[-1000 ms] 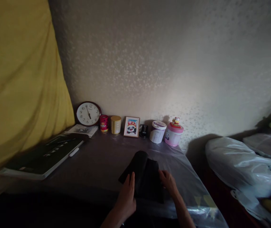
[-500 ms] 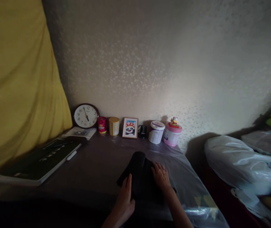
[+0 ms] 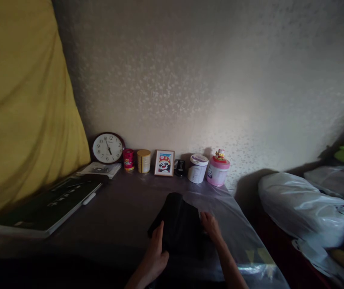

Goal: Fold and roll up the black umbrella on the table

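Observation:
A black cloth [image 3: 179,224], folded and dark, lies on the covered table [image 3: 123,212] near its front edge. At its left side rests my left hand [image 3: 156,251], fingers stretched forward along the fabric and the thumb apart. My right hand [image 3: 210,225] is at the cloth's right edge with its fingers curled in, closed on the edge of the fabric. The lower part of the cloth merges with the dark area below.
Along the wall stand a clock [image 3: 108,148], a red can [image 3: 128,159], a yellow can [image 3: 143,161], a framed panda picture [image 3: 164,163] and two tubs [image 3: 198,168]. A green book [image 3: 51,202] lies left; white bags [image 3: 304,208] sit right.
My right hand has gone from lying spread on the cloth to curled fingers at its right edge. The cloth's right part now looks spread wider. My left hand has barely moved.

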Demonstrator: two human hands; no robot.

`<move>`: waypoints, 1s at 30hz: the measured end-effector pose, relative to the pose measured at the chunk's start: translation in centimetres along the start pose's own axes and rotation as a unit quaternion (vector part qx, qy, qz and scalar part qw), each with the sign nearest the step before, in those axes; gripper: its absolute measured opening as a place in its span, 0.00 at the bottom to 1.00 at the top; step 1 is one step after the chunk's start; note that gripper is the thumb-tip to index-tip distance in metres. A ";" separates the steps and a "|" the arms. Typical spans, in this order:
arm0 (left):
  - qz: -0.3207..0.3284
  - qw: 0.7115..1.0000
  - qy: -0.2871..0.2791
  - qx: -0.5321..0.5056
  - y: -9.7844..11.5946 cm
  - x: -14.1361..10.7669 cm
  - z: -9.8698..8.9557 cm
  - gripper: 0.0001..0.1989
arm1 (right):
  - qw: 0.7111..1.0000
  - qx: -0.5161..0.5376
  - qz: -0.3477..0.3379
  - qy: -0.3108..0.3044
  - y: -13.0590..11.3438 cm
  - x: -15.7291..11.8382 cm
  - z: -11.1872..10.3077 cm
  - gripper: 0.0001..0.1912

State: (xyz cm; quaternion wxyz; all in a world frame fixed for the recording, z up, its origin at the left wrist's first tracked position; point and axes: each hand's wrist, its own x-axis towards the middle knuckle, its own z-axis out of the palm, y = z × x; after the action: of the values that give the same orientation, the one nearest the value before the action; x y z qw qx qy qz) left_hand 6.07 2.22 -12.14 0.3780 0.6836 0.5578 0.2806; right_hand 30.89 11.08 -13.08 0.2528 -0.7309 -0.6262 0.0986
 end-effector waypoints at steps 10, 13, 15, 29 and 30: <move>0.017 0.999 0.017 0.041 -0.5 0.2 0.7 0.44 | 0.985 0.170 0.029 0.030 -1.9 0.1 0.7 0.25; 0.006 0.997 0.022 0.069 -0.1 0.1 0.9 0.45 | 0.982 0.186 0.029 0.018 -1.7 0.4 1.1 0.25; -0.005 0.996 0.020 0.085 0.2 0.1 1.0 0.45 | 0.977 0.211 0.024 0.015 -1.5 0.5 1.2 0.24; 0.016 0.987 0.046 0.154 -0.2 0.1 2.4 0.44 | 0.962 0.272 -0.033 0.013 -7.7 2.6 0.7 0.23; 0.021 0.986 0.050 0.155 -0.3 0.1 2.5 0.43 | 0.963 0.266 -0.036 0.014 -8.5 2.9 1.0 0.23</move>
State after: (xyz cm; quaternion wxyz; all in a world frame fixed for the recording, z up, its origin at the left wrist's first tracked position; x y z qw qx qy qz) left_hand 7.95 1.80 -13.76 0.2332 0.7304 0.5982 0.2329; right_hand 23.63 14.89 -9.24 0.4503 -0.6158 -0.5996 0.2418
